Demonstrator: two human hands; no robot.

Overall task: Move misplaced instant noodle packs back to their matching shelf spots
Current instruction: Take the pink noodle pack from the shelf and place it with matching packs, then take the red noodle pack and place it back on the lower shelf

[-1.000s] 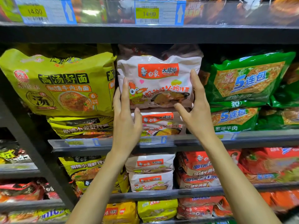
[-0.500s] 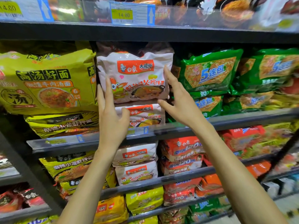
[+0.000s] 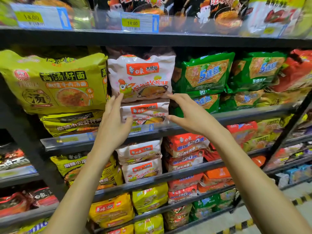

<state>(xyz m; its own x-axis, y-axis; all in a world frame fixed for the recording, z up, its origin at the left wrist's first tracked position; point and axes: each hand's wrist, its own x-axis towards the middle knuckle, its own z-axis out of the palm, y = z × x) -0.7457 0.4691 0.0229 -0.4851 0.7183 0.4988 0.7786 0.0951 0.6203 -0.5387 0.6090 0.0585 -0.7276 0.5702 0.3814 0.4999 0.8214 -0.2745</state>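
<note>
A white instant noodle pack with an orange label and a cartoon chicken (image 3: pixel 141 76) stands upright on the middle shelf. It rests on a second matching white pack (image 3: pixel 146 114). My left hand (image 3: pixel 113 125) is at the stack's lower left with its fingers spread, the fingertips by the upper pack's bottom corner. My right hand (image 3: pixel 190 114) is at the lower right, fingers apart and curled, the index tip near the opposite corner. Neither hand grips a pack.
Big yellow packs (image 3: pixel 54 81) sit left of the white stack and green packs (image 3: pixel 207 73) sit right of it. The shelf rail (image 3: pixel 236 115) carries price tags. More white packs (image 3: pixel 140 152) and red packs (image 3: pixel 185 146) fill the shelf below. A shelf above holds dark packs.
Both hands have slid down from the sides of the upper white pack to its bottom corners and loosened. The view has shifted, showing more shelf to the right.
</note>
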